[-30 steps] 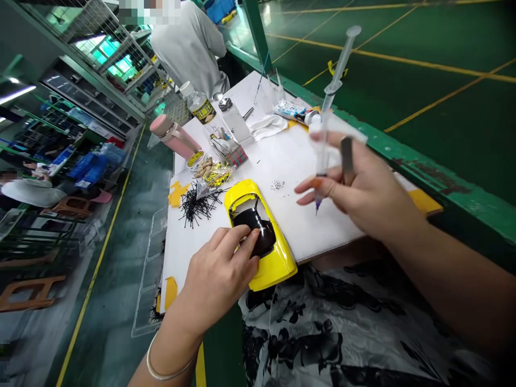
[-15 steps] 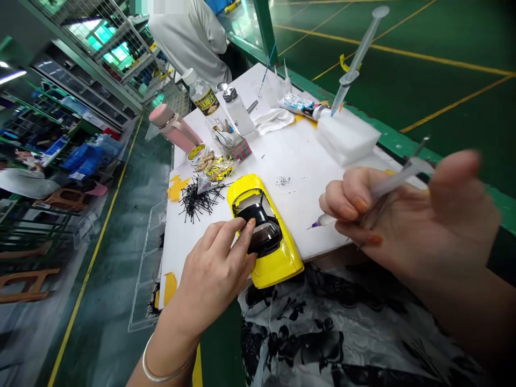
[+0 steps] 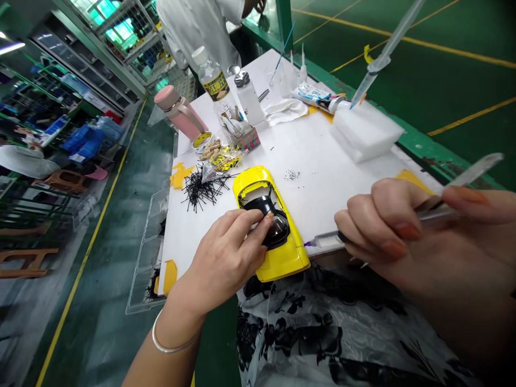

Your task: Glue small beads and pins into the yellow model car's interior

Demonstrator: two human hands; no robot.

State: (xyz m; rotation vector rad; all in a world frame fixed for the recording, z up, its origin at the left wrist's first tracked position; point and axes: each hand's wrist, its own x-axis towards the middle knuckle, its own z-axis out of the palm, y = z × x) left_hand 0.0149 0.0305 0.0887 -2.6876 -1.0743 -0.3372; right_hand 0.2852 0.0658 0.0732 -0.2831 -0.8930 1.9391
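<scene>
A yellow model car body (image 3: 282, 263) lies at the near edge of the white tabletop. My left hand (image 3: 231, 247) pinches the glossy black cabin piece (image 3: 264, 204), which sits in the car's roof opening. The fingertips hide part of that piece. To the right, my right hand (image 3: 395, 231) is closed around a clear syringe (image 3: 326, 238) with a purple tip, which points left close to the car's rear side. Thin pointed ends show under the right fingers; what tool they belong to I cannot make out.
Black thin pins (image 3: 199, 188) lie piled left of the car, with tiny black bits (image 3: 292, 174) beyond it. Further back stand a pink flask (image 3: 181, 115), a labelled bottle (image 3: 213, 80) and a pump bottle (image 3: 250, 99). Another syringe (image 3: 373, 72) sticks up from a white foam block (image 3: 366, 131).
My right hand has turned, and its fingers and thumb have closed around the syringe, whose tip is nearer the car. The left hand still pinches the black piece. The view has shifted slightly.
</scene>
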